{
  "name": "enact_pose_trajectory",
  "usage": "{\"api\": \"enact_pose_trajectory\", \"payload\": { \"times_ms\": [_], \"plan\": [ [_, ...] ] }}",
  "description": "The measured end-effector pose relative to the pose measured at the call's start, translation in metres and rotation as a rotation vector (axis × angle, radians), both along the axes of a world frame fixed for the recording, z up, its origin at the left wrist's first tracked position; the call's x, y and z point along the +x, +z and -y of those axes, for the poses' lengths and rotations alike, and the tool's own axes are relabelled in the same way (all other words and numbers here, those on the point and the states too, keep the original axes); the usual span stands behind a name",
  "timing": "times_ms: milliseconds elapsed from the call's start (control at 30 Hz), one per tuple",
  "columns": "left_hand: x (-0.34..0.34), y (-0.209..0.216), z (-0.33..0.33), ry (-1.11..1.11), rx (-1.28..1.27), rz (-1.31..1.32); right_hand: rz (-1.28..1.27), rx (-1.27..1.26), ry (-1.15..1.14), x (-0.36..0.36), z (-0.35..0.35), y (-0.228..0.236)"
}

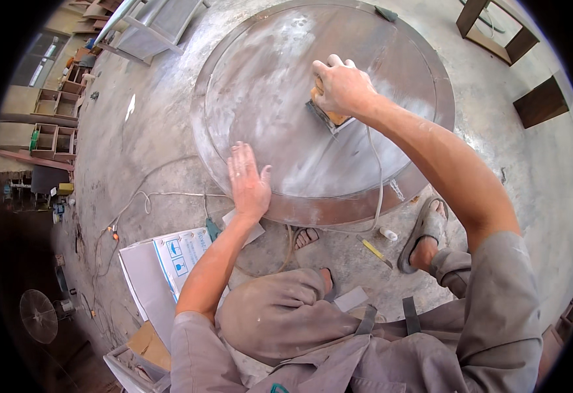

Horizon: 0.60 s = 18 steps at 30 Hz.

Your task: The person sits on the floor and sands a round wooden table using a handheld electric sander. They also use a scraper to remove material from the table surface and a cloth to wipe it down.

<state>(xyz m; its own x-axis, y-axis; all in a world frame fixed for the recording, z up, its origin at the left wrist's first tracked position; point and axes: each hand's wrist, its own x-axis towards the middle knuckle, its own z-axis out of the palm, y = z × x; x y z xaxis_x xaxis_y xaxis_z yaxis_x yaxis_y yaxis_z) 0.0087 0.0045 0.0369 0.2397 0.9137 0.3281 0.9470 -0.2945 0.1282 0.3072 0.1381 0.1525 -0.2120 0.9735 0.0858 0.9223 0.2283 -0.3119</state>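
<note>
A large round brown tabletop (365,39) with a raised rim band lies in front of me, its surface streaked with pale dust. My right hand (345,85) grips a yellow-orange electric sander (334,118), whose dark flat pad rests on the tabletop right of its middle. A pale cord (379,170) runs from the sander over the near edge. My left hand (249,180) lies flat on the near left edge of the tabletop, fingers stretched out and dusty, holding nothing.
Left of my knee stands a cardboard box (180,257) with blue print. Cables (147,196) trail over the floor at the left. A yellow cutter-like tool (377,253) and a small white bottle (388,233) lie by my right foot. A floor fan (39,316) stands far left, and wooden frames (496,39) far right.
</note>
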Motion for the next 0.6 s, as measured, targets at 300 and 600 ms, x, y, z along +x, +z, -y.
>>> {"api": "enact_pose_trajectory", "payload": {
  "times_ms": [300,600],
  "plan": [
    [0.166,0.014,-0.027,-0.523,-0.213,0.026,0.093,0.052,-0.153,0.096,-0.081,-0.006],
    [0.124,0.007,-0.077,-0.464,-0.268,-0.003,0.088,0.124,-0.13,0.093,-0.102,-0.021]
  ]
}}
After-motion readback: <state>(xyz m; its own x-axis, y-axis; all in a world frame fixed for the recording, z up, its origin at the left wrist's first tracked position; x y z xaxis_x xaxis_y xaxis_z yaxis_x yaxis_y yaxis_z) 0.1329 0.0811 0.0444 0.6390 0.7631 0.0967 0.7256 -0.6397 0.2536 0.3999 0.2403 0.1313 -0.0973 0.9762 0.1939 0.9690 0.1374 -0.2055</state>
